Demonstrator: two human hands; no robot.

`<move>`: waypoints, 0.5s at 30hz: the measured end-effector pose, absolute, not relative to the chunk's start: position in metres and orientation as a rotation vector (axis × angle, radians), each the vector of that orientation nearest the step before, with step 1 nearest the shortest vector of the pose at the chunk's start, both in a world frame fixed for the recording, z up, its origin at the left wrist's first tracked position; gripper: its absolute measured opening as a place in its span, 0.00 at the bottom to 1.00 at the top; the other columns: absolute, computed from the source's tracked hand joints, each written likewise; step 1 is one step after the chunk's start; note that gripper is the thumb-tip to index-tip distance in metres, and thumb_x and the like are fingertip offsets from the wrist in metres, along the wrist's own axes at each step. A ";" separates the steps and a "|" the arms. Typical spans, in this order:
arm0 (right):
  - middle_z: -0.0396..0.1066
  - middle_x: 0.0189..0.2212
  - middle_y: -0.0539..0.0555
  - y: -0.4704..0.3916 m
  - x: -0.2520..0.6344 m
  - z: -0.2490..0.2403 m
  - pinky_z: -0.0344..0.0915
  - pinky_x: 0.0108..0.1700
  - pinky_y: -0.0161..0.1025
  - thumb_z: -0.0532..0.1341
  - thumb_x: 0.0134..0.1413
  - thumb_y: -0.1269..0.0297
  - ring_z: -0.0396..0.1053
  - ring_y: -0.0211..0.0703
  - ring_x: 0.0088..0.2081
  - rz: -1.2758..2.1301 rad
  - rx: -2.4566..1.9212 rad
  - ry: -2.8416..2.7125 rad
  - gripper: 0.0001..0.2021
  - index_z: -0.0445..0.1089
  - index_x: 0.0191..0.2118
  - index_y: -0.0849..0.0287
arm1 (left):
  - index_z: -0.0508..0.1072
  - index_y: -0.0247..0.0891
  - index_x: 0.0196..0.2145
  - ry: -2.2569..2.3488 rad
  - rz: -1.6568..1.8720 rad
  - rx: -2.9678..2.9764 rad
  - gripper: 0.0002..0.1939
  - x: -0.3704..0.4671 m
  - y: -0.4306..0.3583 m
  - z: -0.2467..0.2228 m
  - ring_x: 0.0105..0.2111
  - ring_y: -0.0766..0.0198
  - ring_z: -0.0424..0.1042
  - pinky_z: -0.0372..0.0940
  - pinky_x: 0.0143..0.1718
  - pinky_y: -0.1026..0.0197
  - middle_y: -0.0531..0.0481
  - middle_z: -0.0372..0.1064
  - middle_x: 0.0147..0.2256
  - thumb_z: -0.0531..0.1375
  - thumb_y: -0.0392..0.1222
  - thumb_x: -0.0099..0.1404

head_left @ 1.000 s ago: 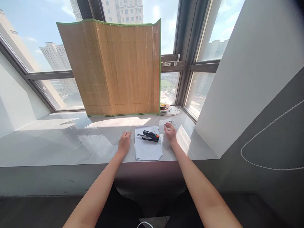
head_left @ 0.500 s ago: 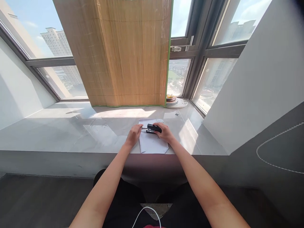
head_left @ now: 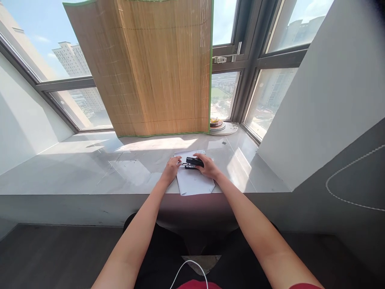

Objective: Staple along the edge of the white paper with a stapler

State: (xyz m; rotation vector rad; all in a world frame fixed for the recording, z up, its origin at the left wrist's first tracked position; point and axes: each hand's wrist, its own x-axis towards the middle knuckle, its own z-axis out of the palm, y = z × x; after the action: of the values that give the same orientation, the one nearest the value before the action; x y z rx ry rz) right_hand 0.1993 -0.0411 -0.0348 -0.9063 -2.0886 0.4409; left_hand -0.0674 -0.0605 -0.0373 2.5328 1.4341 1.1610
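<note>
A black stapler (head_left: 194,162) lies over white paper sheets (head_left: 195,182) on the sill. My right hand (head_left: 207,166) is closed around the stapler's right end. A thin metal piece (head_left: 183,163) sticks out of the stapler's left end, and the fingers of my left hand (head_left: 172,167) pinch its tip. Exactly how this metal part joins the stapler is too small to make out. Both hands rest low over the paper, close to the front edge of the sill.
The pale tiled windowsill (head_left: 75,168) ends in a front edge before my knees. A bamboo blind (head_left: 162,72) hangs behind the paper. Stacked plates (head_left: 221,127) stand at the back right, with a small dark strip (head_left: 224,143) nearby. A white cable (head_left: 189,262) loops over my lap.
The camera view has tilted slightly. Both hands keep their hold on the stapler and the metal piece, with hardly any movement between them.
</note>
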 end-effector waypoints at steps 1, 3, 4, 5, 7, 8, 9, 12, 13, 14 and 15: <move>0.76 0.52 0.57 -0.041 0.199 -0.035 0.71 0.55 0.50 0.65 0.56 0.70 0.74 0.54 0.54 0.447 -0.905 -2.090 0.28 0.66 0.62 0.49 | 0.71 0.40 0.56 1.437 1.154 2.520 0.19 -0.067 -0.060 -0.037 0.48 0.54 0.75 0.72 0.52 0.49 0.45 0.76 0.44 0.58 0.26 0.70; 0.75 0.53 0.57 -0.040 0.199 -0.035 0.70 0.56 0.50 0.65 0.57 0.70 0.74 0.54 0.54 0.452 -0.901 -2.093 0.28 0.66 0.62 0.50 | 0.71 0.40 0.55 1.439 1.143 2.496 0.19 -0.067 -0.059 -0.037 0.49 0.54 0.75 0.72 0.53 0.49 0.45 0.76 0.44 0.57 0.26 0.70; 0.75 0.54 0.58 -0.040 0.199 -0.035 0.70 0.57 0.51 0.65 0.57 0.69 0.74 0.55 0.55 0.453 -0.896 -2.096 0.27 0.66 0.62 0.50 | 0.71 0.40 0.55 1.442 1.139 2.486 0.19 -0.067 -0.058 -0.037 0.49 0.54 0.75 0.72 0.53 0.50 0.45 0.76 0.44 0.57 0.26 0.70; 0.75 0.54 0.58 -0.039 0.199 -0.036 0.70 0.57 0.51 0.64 0.57 0.69 0.74 0.55 0.55 0.454 -0.890 -2.097 0.27 0.66 0.62 0.50 | 0.72 0.40 0.54 1.446 1.134 2.479 0.18 -0.067 -0.058 -0.037 0.48 0.54 0.74 0.71 0.52 0.50 0.45 0.76 0.44 0.57 0.26 0.70; 0.75 0.55 0.58 -0.038 0.200 -0.037 0.69 0.58 0.51 0.64 0.57 0.69 0.73 0.55 0.56 0.456 -0.875 -2.098 0.27 0.66 0.62 0.50 | 0.74 0.41 0.50 1.449 1.104 2.485 0.15 -0.067 -0.058 -0.035 0.48 0.54 0.74 0.71 0.52 0.50 0.45 0.77 0.44 0.57 0.27 0.70; 0.75 0.55 0.58 -0.038 0.200 -0.037 0.69 0.58 0.51 0.64 0.57 0.68 0.73 0.55 0.56 0.456 -0.869 -2.096 0.27 0.66 0.62 0.51 | 0.75 0.41 0.48 1.446 1.084 2.494 0.13 -0.067 -0.059 -0.034 0.48 0.54 0.73 0.70 0.51 0.51 0.45 0.77 0.44 0.57 0.27 0.71; 0.75 0.55 0.58 -0.038 0.200 -0.037 0.69 0.59 0.52 0.64 0.57 0.68 0.73 0.55 0.56 0.454 -0.865 -2.094 0.27 0.66 0.62 0.51 | 0.75 0.41 0.46 1.440 1.065 2.504 0.12 -0.067 -0.059 -0.032 0.48 0.53 0.73 0.70 0.51 0.51 0.45 0.77 0.44 0.57 0.28 0.71; 0.75 0.54 0.57 -0.038 0.200 -0.037 0.69 0.59 0.52 0.65 0.57 0.68 0.73 0.55 0.56 0.445 -0.857 -2.092 0.26 0.67 0.61 0.51 | 0.76 0.42 0.45 1.418 1.057 2.504 0.11 -0.067 -0.061 -0.029 0.48 0.53 0.73 0.70 0.51 0.51 0.46 0.78 0.44 0.57 0.29 0.72; 0.75 0.54 0.57 -0.038 0.200 -0.037 0.69 0.59 0.51 0.65 0.57 0.69 0.73 0.55 0.55 0.443 -0.856 -2.092 0.26 0.67 0.61 0.51 | 0.76 0.41 0.45 1.413 1.066 2.500 0.10 -0.067 -0.061 -0.029 0.47 0.53 0.73 0.70 0.51 0.51 0.46 0.78 0.43 0.57 0.30 0.72; 0.75 0.54 0.57 -0.039 0.200 -0.036 0.69 0.58 0.51 0.65 0.57 0.69 0.73 0.55 0.55 0.443 -0.857 -2.093 0.25 0.67 0.61 0.51 | 0.76 0.41 0.44 1.411 1.074 2.499 0.10 -0.067 -0.061 -0.028 0.47 0.53 0.73 0.70 0.50 0.51 0.46 0.78 0.43 0.57 0.30 0.72; 0.75 0.54 0.57 -0.039 0.200 -0.036 0.69 0.58 0.51 0.65 0.57 0.69 0.73 0.55 0.55 0.444 -0.860 -2.093 0.25 0.67 0.61 0.51 | 0.76 0.41 0.43 1.411 1.076 2.502 0.10 -0.067 -0.061 -0.028 0.46 0.53 0.73 0.70 0.50 0.51 0.46 0.78 0.42 0.57 0.30 0.72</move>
State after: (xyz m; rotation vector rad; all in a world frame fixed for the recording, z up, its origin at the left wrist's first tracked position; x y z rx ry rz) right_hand 0.1999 -0.0388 -0.0358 -0.8595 -2.0933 0.4437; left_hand -0.0669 -0.0613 -0.0282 2.5025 1.4110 1.0760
